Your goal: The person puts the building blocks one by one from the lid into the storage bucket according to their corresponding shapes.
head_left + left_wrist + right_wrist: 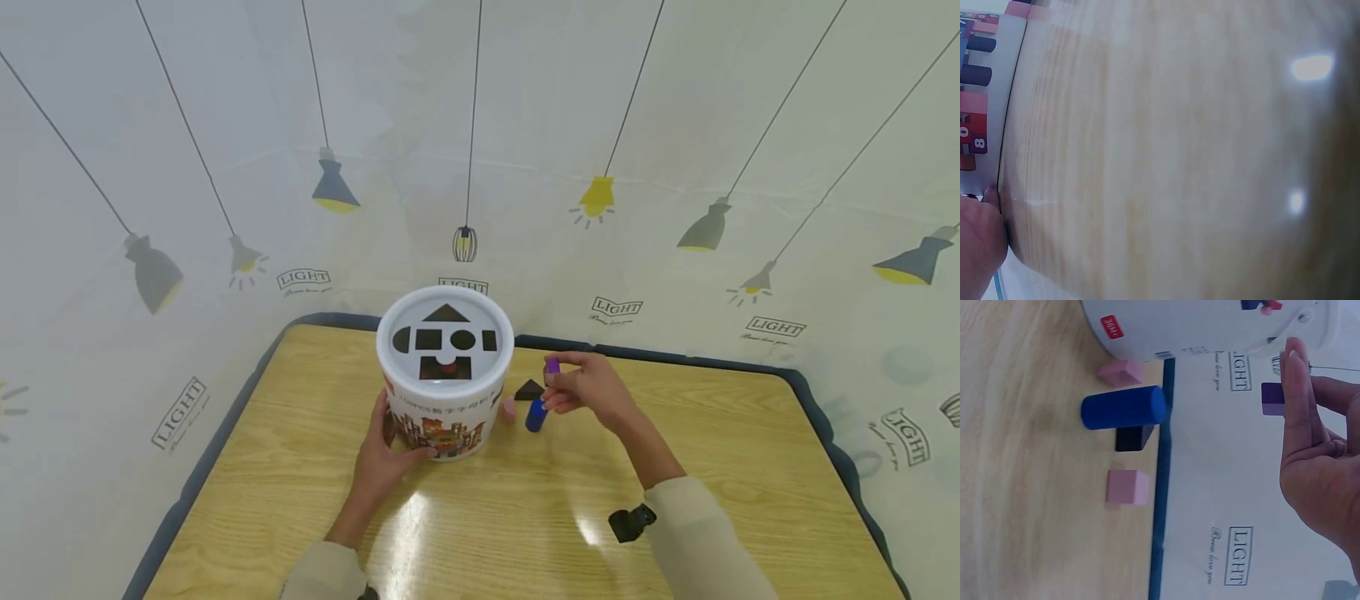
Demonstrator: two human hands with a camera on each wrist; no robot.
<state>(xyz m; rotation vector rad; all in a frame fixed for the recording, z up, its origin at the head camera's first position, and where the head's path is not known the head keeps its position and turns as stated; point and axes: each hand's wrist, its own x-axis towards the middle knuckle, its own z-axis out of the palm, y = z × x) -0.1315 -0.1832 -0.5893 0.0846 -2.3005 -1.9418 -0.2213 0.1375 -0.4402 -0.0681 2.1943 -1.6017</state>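
A white shape-sorter bucket [444, 375] stands on the wooden table [525, 517], its lid cut with several shape holes. My left hand [390, 454] holds the bucket's lower side; in the left wrist view only a bit of that hand [979, 244] and the bucket wall [988, 94] show. My right hand [581, 387] is raised to the right of the bucket and pinches a small purple block [552, 366] [1272, 399] in its fingertips. Below it on the table stand a blue cylinder [536, 414] [1124, 407], a black triangle block [529, 390] [1134, 437] and a pink block [509, 407] [1122, 372].
Another pink block [1127, 487] lies near the table's dark far edge [1161, 506]. A printed white backdrop [675, 208] rises close behind the table. A small black device [632, 522] sits at my right wrist.
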